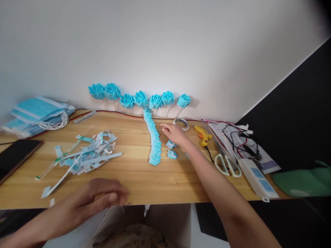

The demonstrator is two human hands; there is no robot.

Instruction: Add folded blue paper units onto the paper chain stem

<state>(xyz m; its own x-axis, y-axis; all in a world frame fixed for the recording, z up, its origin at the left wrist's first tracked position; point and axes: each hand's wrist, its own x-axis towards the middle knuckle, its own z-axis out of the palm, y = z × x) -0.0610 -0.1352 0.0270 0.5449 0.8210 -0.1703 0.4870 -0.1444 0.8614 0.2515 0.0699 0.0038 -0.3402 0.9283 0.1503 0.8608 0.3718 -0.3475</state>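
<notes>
My right hand (173,133) reaches over the middle of the table, its index finger and thumb slightly apart with nothing visible between them. Just below it lie small folded blue-and-white mask-fabric pieces (172,154), some partly covered by the hand. To its left runs a long curved row of overlapping folded blue petals (155,144). At the table's front edge hovers my left hand (106,194), fingers loosely bent, thumb apart from them, holding nothing I can see. Several blue fabric flowers (141,99) on thin sticks lean against the wall behind.
A heap of cut strips (88,155) lies left, near a phone (18,156) and stacked blue face masks (38,110). A tape roll (184,124), yellow glue gun (203,136), scissors (222,165), tangled cables (249,148) and a power strip (260,179) lie right.
</notes>
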